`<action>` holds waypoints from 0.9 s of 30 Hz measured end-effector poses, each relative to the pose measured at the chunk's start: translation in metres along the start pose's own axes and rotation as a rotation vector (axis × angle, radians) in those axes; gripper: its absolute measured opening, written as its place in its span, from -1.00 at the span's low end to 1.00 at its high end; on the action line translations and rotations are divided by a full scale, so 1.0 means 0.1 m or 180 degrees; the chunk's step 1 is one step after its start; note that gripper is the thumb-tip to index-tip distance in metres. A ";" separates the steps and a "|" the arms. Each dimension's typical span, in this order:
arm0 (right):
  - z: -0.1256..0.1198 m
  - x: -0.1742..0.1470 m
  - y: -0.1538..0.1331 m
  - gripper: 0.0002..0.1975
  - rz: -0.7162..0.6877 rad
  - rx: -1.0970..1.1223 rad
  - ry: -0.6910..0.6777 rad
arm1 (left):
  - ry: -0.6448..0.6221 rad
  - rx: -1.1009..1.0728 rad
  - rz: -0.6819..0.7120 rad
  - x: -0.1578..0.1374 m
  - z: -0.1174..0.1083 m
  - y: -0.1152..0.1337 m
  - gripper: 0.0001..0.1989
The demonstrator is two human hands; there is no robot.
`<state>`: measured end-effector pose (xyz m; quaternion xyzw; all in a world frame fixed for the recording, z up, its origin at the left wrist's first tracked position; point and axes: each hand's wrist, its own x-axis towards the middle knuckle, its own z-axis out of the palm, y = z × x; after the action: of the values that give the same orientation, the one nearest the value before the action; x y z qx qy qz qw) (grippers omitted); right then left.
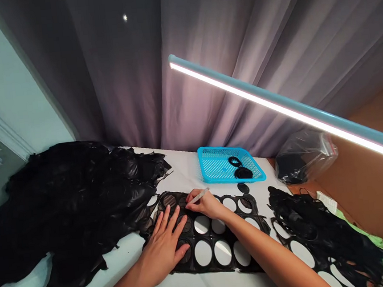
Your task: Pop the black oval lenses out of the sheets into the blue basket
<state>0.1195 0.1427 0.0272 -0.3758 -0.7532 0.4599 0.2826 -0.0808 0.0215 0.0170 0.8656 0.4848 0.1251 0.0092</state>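
A thin black sheet (211,238) with rows of round cut-outs lies flat on the white table. White tabletop shows through several of the holes; those on the left look dark. My left hand (162,253) rests palm down on the sheet's left part, fingers spread. Toward the sheet's far edge, my right hand (210,204) pinches a slim pale pen-like tool (199,196). The tool slants down to the left, and its working tip is hidden by the fingers. A loose black disc (243,188) lies just beyond the sheet.
A blue plastic basket (235,180) holding black round pieces (243,173) stands behind the sheet. Heaped black sheets (76,202) cover the left side. Cut black scraps (305,223) lie at right, near a clear plastic bag (305,156) and green cloth (374,239). A lit tube lamp (275,105) hangs above.
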 end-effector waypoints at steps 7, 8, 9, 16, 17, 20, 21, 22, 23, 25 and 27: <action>-0.05 0.04 0.03 -0.90 -0.0062 -0.0101 -0.0175 | 0.0030 -0.0001 -0.0004 -0.01 -0.02 0.00 -0.38; -0.06 0.04 0.03 -0.89 -0.0075 -0.0154 -0.0193 | 0.0021 0.0004 -0.0004 -0.01 -0.03 0.00 -0.38; -0.06 0.04 0.03 -0.89 -0.0081 -0.0215 -0.0212 | 0.0021 0.0005 -0.0005 -0.01 -0.02 0.00 -0.38; 0.10 -0.03 -0.15 -0.94 -0.0816 -0.2023 -0.0573 | 0.0077 -0.0007 0.0053 -0.02 0.01 0.00 -0.42; 0.10 -0.01 -0.19 -0.94 -0.0840 -0.2368 -0.0559 | 0.0064 -0.0012 0.0060 -0.01 0.01 0.00 -0.43; -0.06 0.13 -0.28 -0.92 -0.0373 -0.2854 0.0090 | 0.0034 -0.0040 0.0016 -0.01 -0.02 0.01 -0.41; -0.13 0.20 -0.29 -0.91 -0.0166 -0.2876 0.0383 | 0.0037 -0.0054 -0.0011 -0.01 -0.03 0.02 -0.40; -0.20 0.27 -0.31 -0.89 -0.0020 -0.2865 0.0626 | 0.0048 -0.0071 -0.0040 -0.01 -0.03 0.03 -0.38; -0.24 0.33 -0.31 -0.86 0.0044 -0.2837 0.0779 | 0.0064 -0.0092 -0.0071 -0.02 -0.03 0.03 -0.36; -0.25 0.43 -0.32 -0.85 -0.0004 -0.2727 0.0787 | 0.0108 -0.0109 -0.0164 -0.03 -0.02 0.03 -0.32; -0.14 0.46 -0.31 -0.90 -0.0196 -0.2546 0.0547 | 0.0136 -0.0056 -0.0303 -0.06 0.01 0.00 -0.29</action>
<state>0.0952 0.1785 0.0646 -0.4703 -0.8572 0.0891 0.1898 -0.0831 0.0163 0.0150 0.8385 0.5244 0.1472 0.0124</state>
